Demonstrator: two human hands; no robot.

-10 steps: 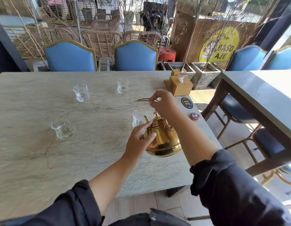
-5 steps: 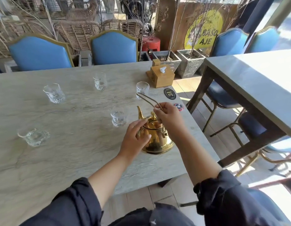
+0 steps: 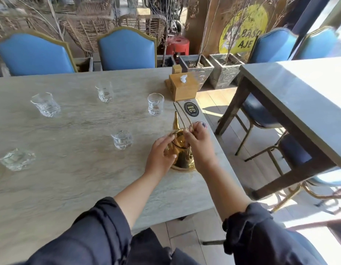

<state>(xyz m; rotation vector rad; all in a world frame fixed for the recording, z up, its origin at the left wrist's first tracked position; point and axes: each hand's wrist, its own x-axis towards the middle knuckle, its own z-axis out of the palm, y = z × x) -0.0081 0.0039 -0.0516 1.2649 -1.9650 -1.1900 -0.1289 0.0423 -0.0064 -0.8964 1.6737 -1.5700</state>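
A golden teapot (image 3: pixel 183 161) stands on the pale stone table (image 3: pixel 70 178) near its right edge, spout pointing away from me and its thin wire handle (image 3: pixel 182 113) raised. My left hand (image 3: pixel 161 155) curls round the pot's left shoulder, fingertips up at the lid. My right hand (image 3: pixel 199 144) grips the top of the pot where the handle joins, hiding the lid. A small glass (image 3: pixel 122 139) stands just left of the pot, and another (image 3: pixel 155 104) beyond it.
Three more glasses (image 3: pixel 45 104) (image 3: pixel 104 91) (image 3: pixel 17 159) are spread over the table's left half. A wooden tissue box (image 3: pixel 183 87) and round stickers (image 3: pixel 191 109) sit at the far right edge. Blue chairs (image 3: pixel 127 50) line the far side; a second table (image 3: pixel 299 96) stands to the right.
The teapot, held tilted over the near glass a second ago, now stands upright on the table. My right hand has slid from the handle's top down to the lid.
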